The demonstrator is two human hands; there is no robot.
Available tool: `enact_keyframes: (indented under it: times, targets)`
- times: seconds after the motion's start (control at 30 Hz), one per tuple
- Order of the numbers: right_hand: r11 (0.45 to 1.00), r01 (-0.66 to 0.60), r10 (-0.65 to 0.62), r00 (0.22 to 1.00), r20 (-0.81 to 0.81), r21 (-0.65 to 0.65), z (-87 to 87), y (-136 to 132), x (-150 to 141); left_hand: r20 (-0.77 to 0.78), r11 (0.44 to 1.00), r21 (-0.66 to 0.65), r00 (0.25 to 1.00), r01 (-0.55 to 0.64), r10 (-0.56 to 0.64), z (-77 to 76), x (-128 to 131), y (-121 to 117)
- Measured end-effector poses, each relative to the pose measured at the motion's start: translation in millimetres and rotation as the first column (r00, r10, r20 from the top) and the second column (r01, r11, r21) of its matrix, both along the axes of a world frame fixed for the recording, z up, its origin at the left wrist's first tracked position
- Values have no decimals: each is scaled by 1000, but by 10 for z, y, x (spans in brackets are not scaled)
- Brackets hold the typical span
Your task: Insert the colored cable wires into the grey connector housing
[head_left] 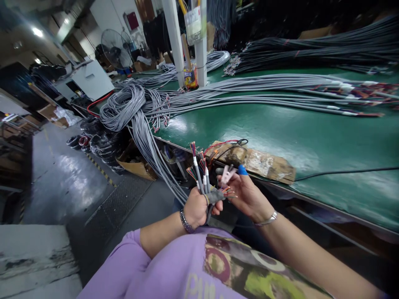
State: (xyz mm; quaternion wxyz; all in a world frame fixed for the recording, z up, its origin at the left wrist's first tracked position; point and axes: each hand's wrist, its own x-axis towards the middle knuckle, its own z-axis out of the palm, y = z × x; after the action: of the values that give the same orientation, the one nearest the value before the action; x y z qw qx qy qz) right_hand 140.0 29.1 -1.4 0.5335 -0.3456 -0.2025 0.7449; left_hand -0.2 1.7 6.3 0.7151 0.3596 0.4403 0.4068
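Note:
My left hand (pixel 198 207) is closed round several grey cables (pixel 199 176), whose ends point upward. Bundles of thin coloured wires (pixel 193 148) fan out from the stripped ends, with white bands just below. A grey wrapping (pixel 215 197) lies across the front of the grip, near some orange-tipped wires. My right hand (pixel 246 193) is close beside it, with blue tape (pixel 242 170) on one fingertip. Between its fingers is a pale pink, clip-like piece (pixel 228 176); its exact kind is unclear. Some right fingers are hidden.
Long grey cables (pixel 249 85) run along the green table (pixel 327 141), with a coil (pixel 124 106) hanging over its left edge. A taped board (pixel 264 164) with a black cord lies at the near edge. Dark cables (pixel 311 52) lie behind, and a white post (pixel 174 37) stands mid-table.

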Motion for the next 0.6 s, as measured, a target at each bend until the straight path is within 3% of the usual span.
enact_keyframes:
  times: [0.13,0.43,0.5,0.6]
  targets:
    - [998,-62,62,998,-17,18,25,-26,34,22,999,24,999,-43,43,5,-25,-42]
    - [998,-60,59,998,20,34,-13,-29,60,39,994,67,996,-84,81,67,34,-21]
    - [997,-11,4,996,93,70,-39,-35,49,48,994,60,995,-90,87,73,54,-10]
    - [973,159,-206,928,312,168,-83,-56,25,49,994,55,994,-99,96,76,78,8]
